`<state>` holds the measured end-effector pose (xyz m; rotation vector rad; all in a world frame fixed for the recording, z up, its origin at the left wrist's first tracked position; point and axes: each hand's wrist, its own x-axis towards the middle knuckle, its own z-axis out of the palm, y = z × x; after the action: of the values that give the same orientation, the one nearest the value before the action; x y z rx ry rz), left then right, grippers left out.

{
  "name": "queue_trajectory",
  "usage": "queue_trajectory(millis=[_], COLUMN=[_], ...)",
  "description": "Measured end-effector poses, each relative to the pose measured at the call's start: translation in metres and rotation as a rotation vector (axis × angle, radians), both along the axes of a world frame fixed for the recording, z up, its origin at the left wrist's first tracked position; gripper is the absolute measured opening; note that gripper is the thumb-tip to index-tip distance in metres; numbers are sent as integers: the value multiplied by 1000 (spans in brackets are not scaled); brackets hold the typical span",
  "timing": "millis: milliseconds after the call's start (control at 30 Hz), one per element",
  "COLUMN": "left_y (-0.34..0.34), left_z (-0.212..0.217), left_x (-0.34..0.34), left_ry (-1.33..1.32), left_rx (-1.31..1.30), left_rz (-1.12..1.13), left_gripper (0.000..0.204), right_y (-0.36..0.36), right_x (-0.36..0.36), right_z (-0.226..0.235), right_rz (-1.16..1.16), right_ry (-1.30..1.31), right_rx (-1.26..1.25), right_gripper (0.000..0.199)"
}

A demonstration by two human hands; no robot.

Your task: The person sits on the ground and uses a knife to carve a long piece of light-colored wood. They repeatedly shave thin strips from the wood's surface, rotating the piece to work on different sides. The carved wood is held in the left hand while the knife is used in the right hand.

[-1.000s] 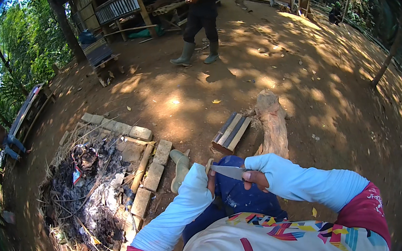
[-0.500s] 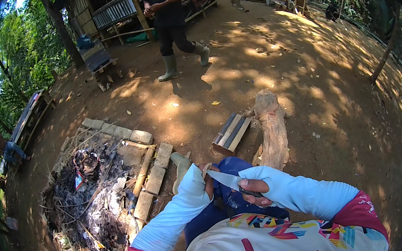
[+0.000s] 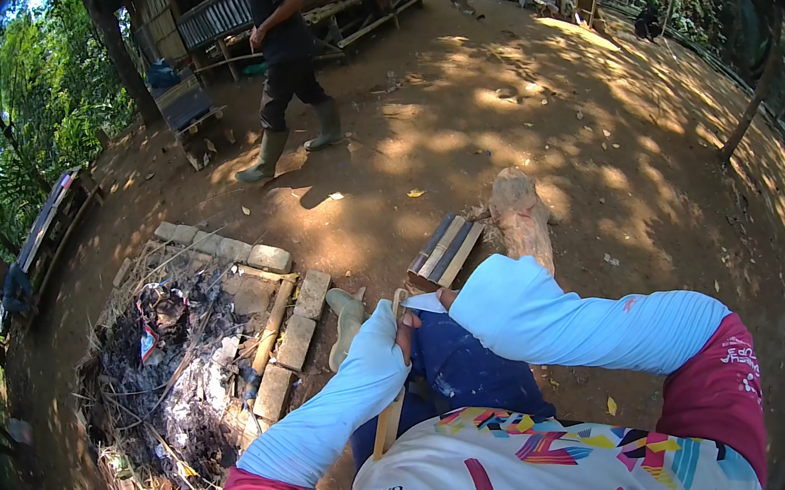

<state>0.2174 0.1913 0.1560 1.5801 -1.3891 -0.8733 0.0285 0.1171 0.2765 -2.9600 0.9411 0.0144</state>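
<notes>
My left hand (image 3: 406,333) is closed around a thin strip of light wood or bamboo (image 3: 389,424). The strip runs from above my fist down to the front of my shirt. My right hand (image 3: 449,299), mostly covered by its light blue sleeve, grips a knife (image 3: 426,303). Its bright blade points left, with the tip at the strip just above my left hand. The knife's handle is hidden. Both hands are over my dark blue trousers, and a rubber boot (image 3: 347,324) shows beside my left sleeve.
To the left lies an ash-filled fire pit (image 3: 182,369) edged with blocks (image 3: 297,343) and a bamboo pole (image 3: 275,326). Ahead are a small slatted wooden stool (image 3: 446,250) and a log (image 3: 519,215). A person in boots (image 3: 285,72) walks near a bamboo hut (image 3: 213,20).
My right hand has lifted and turned, bringing the knife up to the strip's upper part. More of the strip's lower length shows. The walking person has moved left.
</notes>
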Motion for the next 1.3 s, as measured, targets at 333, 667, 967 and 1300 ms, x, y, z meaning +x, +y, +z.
queue_trajectory(millis=[333, 667, 967, 1300], left_y=[-42, -55, -56, -27], left_z=[5, -25, -61, 20], left_x=[19, 25, 28, 32], left_ry=[372, -48, -299, -225], left_rx=[678, 419, -436, -658], left_rz=[-189, -275, 21, -176], left_gripper=[14, 11, 11, 17], right_y=[-43, -48, -38, 9], right_x=[7, 17, 2, -9], right_z=[-31, -23, -52, -61], right_rz=[449, 135, -297, -269], right_ry=[106, 265, -416, -831], right_rx=[-367, 102, 782, 2288], right_gripper=[22, 16, 13, 33])
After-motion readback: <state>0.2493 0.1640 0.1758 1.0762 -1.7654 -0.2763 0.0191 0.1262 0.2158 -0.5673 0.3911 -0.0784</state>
